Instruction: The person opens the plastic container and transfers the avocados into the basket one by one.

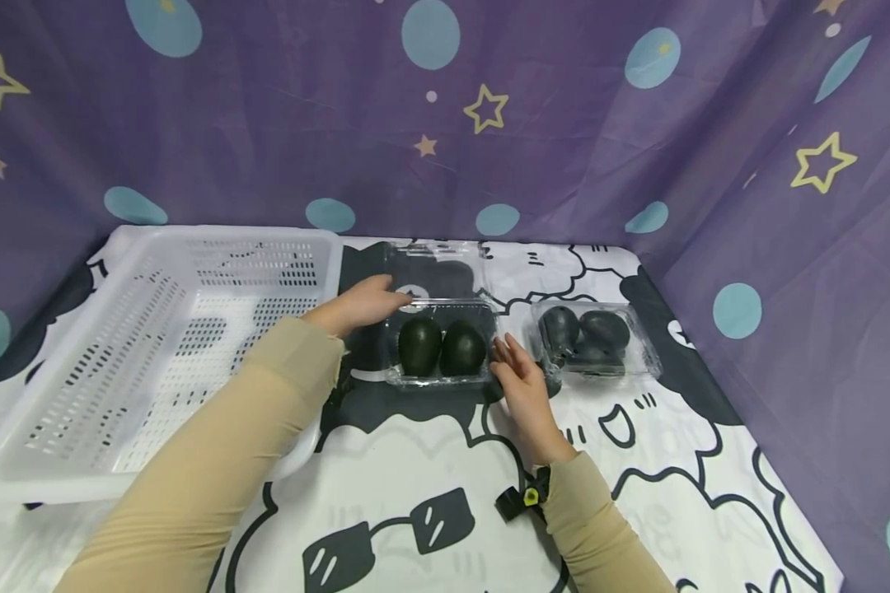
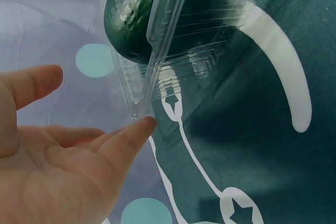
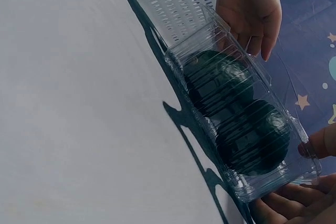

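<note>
In the head view, two dark green avocados (image 1: 419, 346) lie side by side in a clear plastic clamshell box (image 1: 445, 381). Its lid (image 1: 437, 257) is folded back behind it. My left hand (image 1: 363, 303) is at the box's back left corner. One fingertip is at the plastic edge in the left wrist view, with the thumb held apart. At the box's right side is my right hand (image 1: 522, 391), its fingers loosely bent. The right wrist view has its thumb (image 3: 320, 142) at the box's rim and the other fingers beside the wall.
To the left stands a large white perforated basket (image 1: 334, 263). On the right, another clear box (image 1: 641, 350) holds two dark avocados (image 1: 604, 332). A purple patterned curtain (image 1: 564, 140) hangs behind the cloth-covered table (image 1: 408, 461).
</note>
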Demonstrator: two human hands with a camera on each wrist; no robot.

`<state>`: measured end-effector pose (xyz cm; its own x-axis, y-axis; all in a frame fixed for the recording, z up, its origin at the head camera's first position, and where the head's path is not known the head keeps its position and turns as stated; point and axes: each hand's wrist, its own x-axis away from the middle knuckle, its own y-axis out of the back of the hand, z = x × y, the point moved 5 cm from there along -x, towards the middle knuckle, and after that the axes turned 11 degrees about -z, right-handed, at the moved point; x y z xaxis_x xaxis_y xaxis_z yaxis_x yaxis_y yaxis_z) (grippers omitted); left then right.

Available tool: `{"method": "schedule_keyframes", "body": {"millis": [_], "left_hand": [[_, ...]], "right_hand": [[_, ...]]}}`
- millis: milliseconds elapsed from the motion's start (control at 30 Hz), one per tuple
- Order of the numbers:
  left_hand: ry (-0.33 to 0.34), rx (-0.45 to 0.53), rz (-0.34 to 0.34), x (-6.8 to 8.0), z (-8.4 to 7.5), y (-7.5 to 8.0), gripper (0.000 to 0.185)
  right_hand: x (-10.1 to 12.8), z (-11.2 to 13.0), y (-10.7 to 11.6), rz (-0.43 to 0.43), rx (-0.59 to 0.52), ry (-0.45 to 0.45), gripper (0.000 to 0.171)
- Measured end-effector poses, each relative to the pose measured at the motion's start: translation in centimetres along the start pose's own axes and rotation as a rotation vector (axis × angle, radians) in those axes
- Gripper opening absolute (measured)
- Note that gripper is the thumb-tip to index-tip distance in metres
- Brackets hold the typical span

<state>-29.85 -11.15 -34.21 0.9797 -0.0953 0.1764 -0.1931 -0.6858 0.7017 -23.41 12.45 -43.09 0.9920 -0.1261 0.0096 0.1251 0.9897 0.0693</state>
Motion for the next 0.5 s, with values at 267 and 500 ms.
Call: {"method": "schedule_keyframes", "body": {"millis": [267,500], "left_hand": [[-0.005,-0.047,0.014,0.1,-0.07,-0.2,0.069],[-0.042,-0.081,-0.024,0.02,-0.23,0.11,0.069]], "right_hand": [[-0.04,-0.08,0.12,0.004,-0.007,0.011,0.06],[-0.17,-0.12,0.07,-0.007,-0.004,0.016,0.06]]}}
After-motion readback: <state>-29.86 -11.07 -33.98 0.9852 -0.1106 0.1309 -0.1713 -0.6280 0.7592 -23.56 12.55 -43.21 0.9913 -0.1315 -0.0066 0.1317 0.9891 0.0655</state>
